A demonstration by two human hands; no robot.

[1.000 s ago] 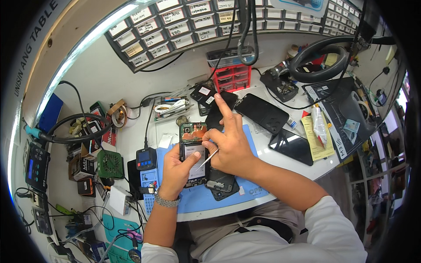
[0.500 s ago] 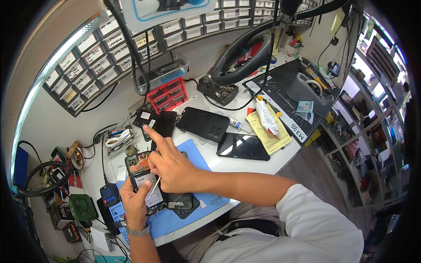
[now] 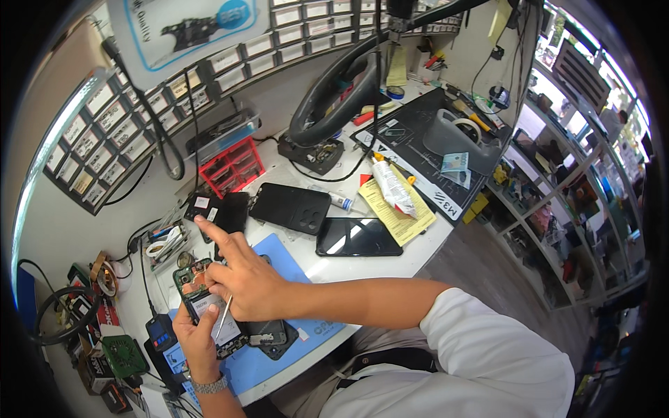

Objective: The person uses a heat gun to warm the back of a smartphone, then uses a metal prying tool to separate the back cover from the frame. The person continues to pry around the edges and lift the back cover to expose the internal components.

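Note:
My left hand (image 3: 197,343), with a metal watch at the wrist, is closed around the lower left side of an opened smartphone (image 3: 227,333). The phone's battery, copper-coloured shielding and green board edge lie bare. Over its upper part is my right hand (image 3: 245,279), index finger stretched out to the upper left. Pinched in its other fingers is a thin metal tool (image 3: 224,315), slanting down across the battery; its exact kind cannot be made out. A blue mat (image 3: 279,254) lies beneath, with a dark phone part (image 3: 273,337) beside the held phone.
Beyond my hands lie a black phone cover (image 3: 289,207) and a dark-screened phone (image 3: 359,237). To the right are a yellow paper (image 3: 411,226), a glue tube (image 3: 394,187) and a black work mat (image 3: 428,139). A red drawer box (image 3: 231,167) stands behind. Labelled drawers line the wall.
The whole view has swung, so the bench and hands appear further left and slightly lower. Both hands keep nearly the same pose on the phone, the tool still in the right.

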